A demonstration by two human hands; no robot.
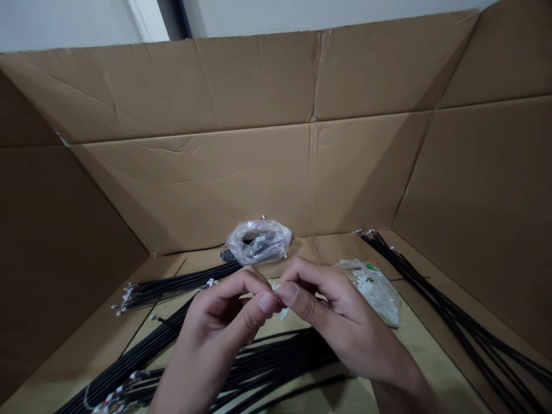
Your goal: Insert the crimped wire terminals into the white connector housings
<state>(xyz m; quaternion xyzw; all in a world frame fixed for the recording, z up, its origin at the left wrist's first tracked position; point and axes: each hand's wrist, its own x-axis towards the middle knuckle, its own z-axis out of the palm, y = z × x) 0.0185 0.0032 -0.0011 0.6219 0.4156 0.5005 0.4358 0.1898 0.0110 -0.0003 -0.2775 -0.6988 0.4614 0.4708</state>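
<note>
My left hand and my right hand meet at the fingertips in the middle of the view, both closed in a pinch. Between the tips shows a small white connector, with a trace of reddish wire beside it; the fingers hide most of it. What the left fingertips grip is covered. Just below and behind the fingers lie small white pieces. Under the hands, a bundle of black cables spreads across the yellowish board.
Cardboard walls enclose the back and sides. Black cable bundles with white connector ends lie at left, more black cables at right. A clear plastic bag stands at the back; another bag with white pieces lies right of my hands.
</note>
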